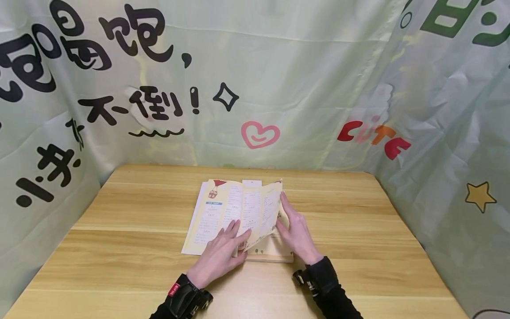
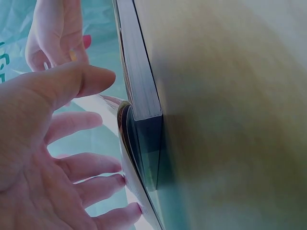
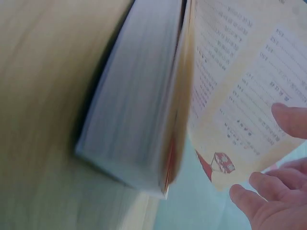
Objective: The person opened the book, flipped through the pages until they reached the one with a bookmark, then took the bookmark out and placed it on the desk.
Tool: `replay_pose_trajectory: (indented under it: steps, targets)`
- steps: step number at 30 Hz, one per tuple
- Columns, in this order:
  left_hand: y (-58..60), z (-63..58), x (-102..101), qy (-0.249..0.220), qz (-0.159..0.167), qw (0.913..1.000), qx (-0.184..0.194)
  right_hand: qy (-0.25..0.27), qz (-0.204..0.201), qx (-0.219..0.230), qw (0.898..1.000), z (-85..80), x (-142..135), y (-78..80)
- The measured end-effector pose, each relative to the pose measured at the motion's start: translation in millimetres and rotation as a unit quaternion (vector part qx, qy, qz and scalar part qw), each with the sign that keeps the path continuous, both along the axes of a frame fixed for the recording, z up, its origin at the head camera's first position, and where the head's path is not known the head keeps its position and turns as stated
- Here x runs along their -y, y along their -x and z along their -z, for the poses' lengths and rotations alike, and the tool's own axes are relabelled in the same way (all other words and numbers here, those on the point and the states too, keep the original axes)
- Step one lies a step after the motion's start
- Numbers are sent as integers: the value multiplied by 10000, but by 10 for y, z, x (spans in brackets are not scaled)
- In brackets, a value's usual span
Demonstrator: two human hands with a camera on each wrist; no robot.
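An open book [image 1: 231,201] lies on the wooden table [image 1: 358,230], roughly central in the head view, its thicker block of pages on the right-hand side. The left hand [image 1: 220,252] rests with its fingers extended and spread over the lower part of the left page [image 1: 211,221], near the fold; its grip is relaxed, clasping nothing, and the left wrist view shows some of its fingertips touching the paper. The right hand [image 1: 296,232] is at the outer edge of a raised leaf [image 1: 263,212], its grip pinching that leaf between thumb and fingers, so that the sheet slants up off the pages beneath. Columns of small print run down both facing sides, and a red and brown drawing [image 1: 214,189] marks the left page's upper corner. A pale slip [image 1: 252,182] juts out past the book's far edge at the middle. Black bands [image 1: 324,274] circle both wrists. Beyond the table hangs a pale green cloth [image 1: 303,79] bearing black writing, a pink heart [image 1: 244,133], colored letters [image 1: 383,132] and a yellow star [image 1: 480,196].
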State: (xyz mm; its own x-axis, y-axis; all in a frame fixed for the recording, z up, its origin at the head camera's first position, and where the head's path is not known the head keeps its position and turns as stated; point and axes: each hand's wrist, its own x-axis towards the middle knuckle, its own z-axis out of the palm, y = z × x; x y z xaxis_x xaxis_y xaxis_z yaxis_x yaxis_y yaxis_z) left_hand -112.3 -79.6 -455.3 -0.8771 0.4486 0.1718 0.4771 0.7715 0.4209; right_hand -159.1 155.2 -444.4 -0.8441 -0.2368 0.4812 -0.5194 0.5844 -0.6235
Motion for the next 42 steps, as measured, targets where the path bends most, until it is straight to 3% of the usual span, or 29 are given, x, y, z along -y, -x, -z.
replay_pose_trajectory:
  steps: [9,19,24,29,36,42]
  targets:
    - [-1,-8,-16,-85,55,9998,-190,485,-402,420,9971,-6,108,-27]
    - [-18,-38,-40,-111,37,9994,-320,885,-1041,1170,9837,24,230,-79]
    - [-17,-35,-55,-219,-50,9983,-545,780,-1293,1512,9769,45,286,-121]
    - [-4,-45,-75,-372,-178,9948,-934,493,-1449,1520,9765,51,317,-134]
    - [0,-84,-94,-1045,-372,9839,-1404,140,-1773,1872,9661,59,348,-141]
    - [14,-96,-91,-1347,-601,9732,-1766,41,-1848,2083,9604,69,372,-157]
